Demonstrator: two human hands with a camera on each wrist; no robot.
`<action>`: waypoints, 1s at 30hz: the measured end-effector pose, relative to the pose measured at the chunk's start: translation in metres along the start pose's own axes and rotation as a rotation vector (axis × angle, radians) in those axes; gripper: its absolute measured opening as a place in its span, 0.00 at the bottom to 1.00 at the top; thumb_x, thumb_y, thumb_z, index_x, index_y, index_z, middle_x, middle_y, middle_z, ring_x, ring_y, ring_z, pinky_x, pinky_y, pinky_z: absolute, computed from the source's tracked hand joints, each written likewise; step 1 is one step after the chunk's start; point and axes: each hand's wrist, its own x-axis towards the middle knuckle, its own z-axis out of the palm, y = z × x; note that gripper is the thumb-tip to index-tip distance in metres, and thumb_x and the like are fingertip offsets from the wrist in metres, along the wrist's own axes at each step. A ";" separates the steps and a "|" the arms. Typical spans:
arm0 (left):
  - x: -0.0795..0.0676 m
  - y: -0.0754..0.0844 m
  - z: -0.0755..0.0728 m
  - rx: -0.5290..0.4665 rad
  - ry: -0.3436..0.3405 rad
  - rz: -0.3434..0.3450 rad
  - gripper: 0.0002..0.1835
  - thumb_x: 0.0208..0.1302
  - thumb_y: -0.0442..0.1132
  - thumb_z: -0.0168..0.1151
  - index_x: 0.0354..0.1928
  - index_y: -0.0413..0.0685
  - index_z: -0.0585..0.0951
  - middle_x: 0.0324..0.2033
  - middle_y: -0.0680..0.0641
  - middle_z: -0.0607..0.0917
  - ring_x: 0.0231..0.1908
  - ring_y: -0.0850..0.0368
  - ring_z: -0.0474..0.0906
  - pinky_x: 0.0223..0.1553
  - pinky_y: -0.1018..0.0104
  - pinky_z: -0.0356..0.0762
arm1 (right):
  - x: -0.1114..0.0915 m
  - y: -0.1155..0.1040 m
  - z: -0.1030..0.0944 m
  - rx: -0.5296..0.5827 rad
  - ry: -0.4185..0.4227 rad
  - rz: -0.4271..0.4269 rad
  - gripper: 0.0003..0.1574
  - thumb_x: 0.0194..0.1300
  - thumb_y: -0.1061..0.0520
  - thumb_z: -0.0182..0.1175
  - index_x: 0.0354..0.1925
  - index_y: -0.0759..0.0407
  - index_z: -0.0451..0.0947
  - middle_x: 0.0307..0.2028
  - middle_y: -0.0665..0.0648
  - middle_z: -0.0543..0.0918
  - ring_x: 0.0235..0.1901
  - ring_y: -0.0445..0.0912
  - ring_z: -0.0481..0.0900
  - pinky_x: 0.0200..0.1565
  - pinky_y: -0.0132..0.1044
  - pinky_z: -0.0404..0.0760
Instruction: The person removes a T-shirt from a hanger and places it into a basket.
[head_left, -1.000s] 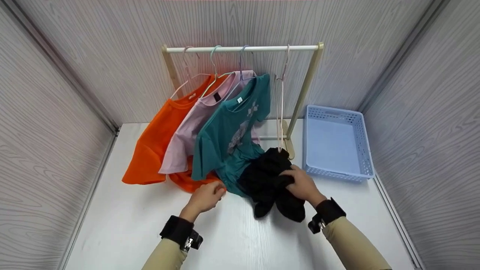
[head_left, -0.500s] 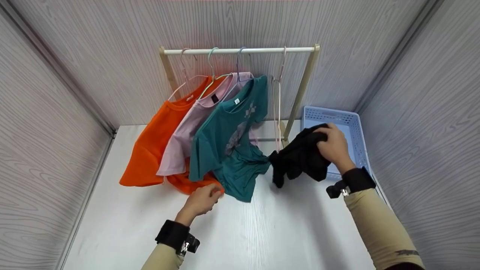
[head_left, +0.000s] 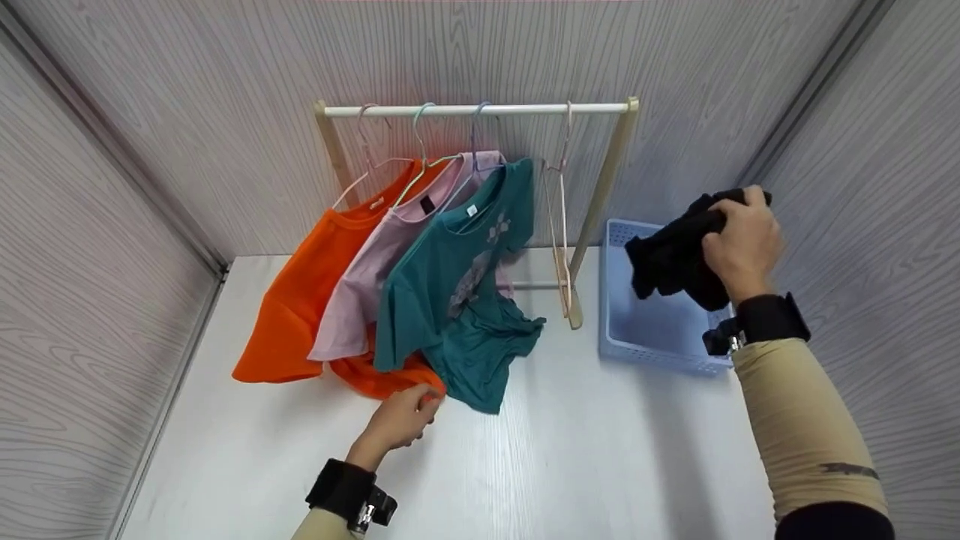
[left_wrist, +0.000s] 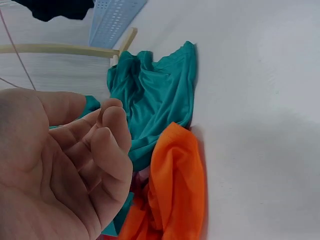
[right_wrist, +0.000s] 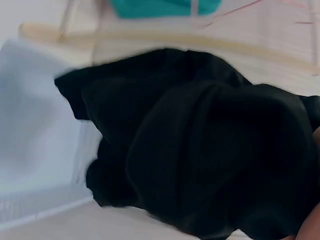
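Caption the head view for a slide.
The right grip holds a crumpled black fabric garment over a rectangular light-blue plastic basket.

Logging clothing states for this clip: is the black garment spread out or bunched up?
Bunched up: the black garment hangs crumpled, in overlapping folds, from the gripping right hand.

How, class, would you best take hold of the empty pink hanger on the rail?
Probably pinch the empty pink hanger by its neck, coming from the front: its hook curls over the white rail, a teal T-shirt hangs left, a wooden upright stands right.
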 end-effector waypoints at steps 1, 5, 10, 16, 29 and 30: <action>-0.001 -0.001 0.001 0.001 -0.002 -0.003 0.15 0.74 0.46 0.51 0.54 0.49 0.78 0.28 0.49 0.80 0.19 0.58 0.73 0.20 0.66 0.73 | 0.001 0.005 0.007 -0.021 -0.011 -0.012 0.21 0.56 0.67 0.53 0.46 0.59 0.83 0.58 0.62 0.72 0.50 0.68 0.75 0.46 0.66 0.74; -0.003 -0.005 0.005 -0.003 -0.009 -0.013 0.16 0.74 0.46 0.50 0.56 0.48 0.77 0.29 0.48 0.81 0.19 0.58 0.74 0.21 0.66 0.73 | -0.009 0.030 0.050 -0.042 -0.114 -0.028 0.21 0.57 0.68 0.53 0.50 0.62 0.80 0.58 0.68 0.68 0.49 0.70 0.73 0.42 0.67 0.73; -0.005 -0.008 0.009 -0.029 -0.038 -0.025 0.15 0.73 0.44 0.51 0.56 0.48 0.77 0.28 0.51 0.80 0.19 0.58 0.73 0.21 0.66 0.73 | -0.037 0.053 0.104 0.157 -0.274 0.146 0.32 0.58 0.66 0.59 0.62 0.63 0.69 0.69 0.72 0.51 0.60 0.73 0.66 0.55 0.65 0.72; -0.002 -0.009 0.009 -0.044 -0.054 -0.047 0.14 0.73 0.44 0.51 0.55 0.48 0.77 0.27 0.52 0.79 0.18 0.58 0.71 0.20 0.67 0.72 | -0.050 0.061 0.136 0.350 -0.391 0.181 0.51 0.59 0.62 0.64 0.75 0.55 0.50 0.75 0.66 0.27 0.72 0.74 0.43 0.64 0.69 0.60; 0.005 0.011 -0.002 0.040 -0.032 0.013 0.15 0.73 0.45 0.50 0.54 0.47 0.77 0.29 0.51 0.81 0.19 0.59 0.73 0.21 0.66 0.73 | -0.077 0.052 0.141 0.161 -0.464 -0.068 0.28 0.65 0.65 0.53 0.64 0.63 0.68 0.68 0.74 0.59 0.65 0.72 0.61 0.59 0.67 0.67; 0.006 0.015 -0.006 0.046 -0.026 0.020 0.14 0.73 0.45 0.50 0.54 0.47 0.77 0.29 0.50 0.81 0.20 0.59 0.74 0.22 0.66 0.74 | -0.079 0.050 0.141 0.164 -0.475 -0.085 0.27 0.66 0.65 0.53 0.63 0.63 0.69 0.67 0.74 0.60 0.64 0.71 0.63 0.59 0.66 0.68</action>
